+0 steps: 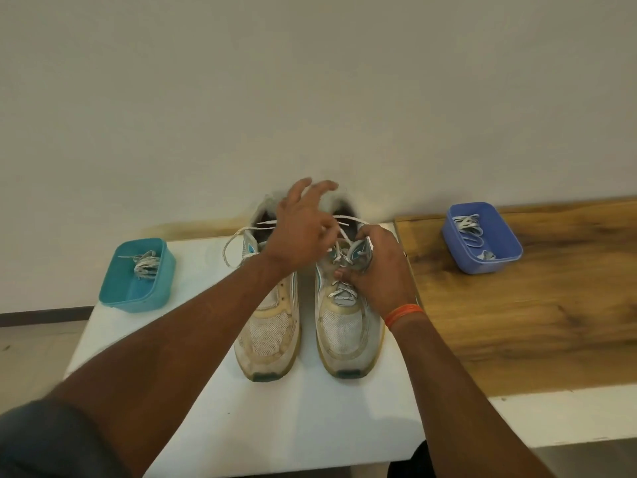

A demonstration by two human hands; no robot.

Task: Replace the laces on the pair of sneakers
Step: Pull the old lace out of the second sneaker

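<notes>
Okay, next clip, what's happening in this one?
A person is working on the laces of a pair of worn white sneakers standing side by side on a white table. The right hand grips the right sneaker at its tongue, while the left hand pulls a white lace up from its eyelets. The left sneaker has a lace trailing loose to its left. A teal tub and a blue tub each hold more laces.

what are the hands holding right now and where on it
The right hand grips the right sneaker at its upper lacing area. The left hand seems to pinch its lace near there; blur hides the exact grip.
</notes>
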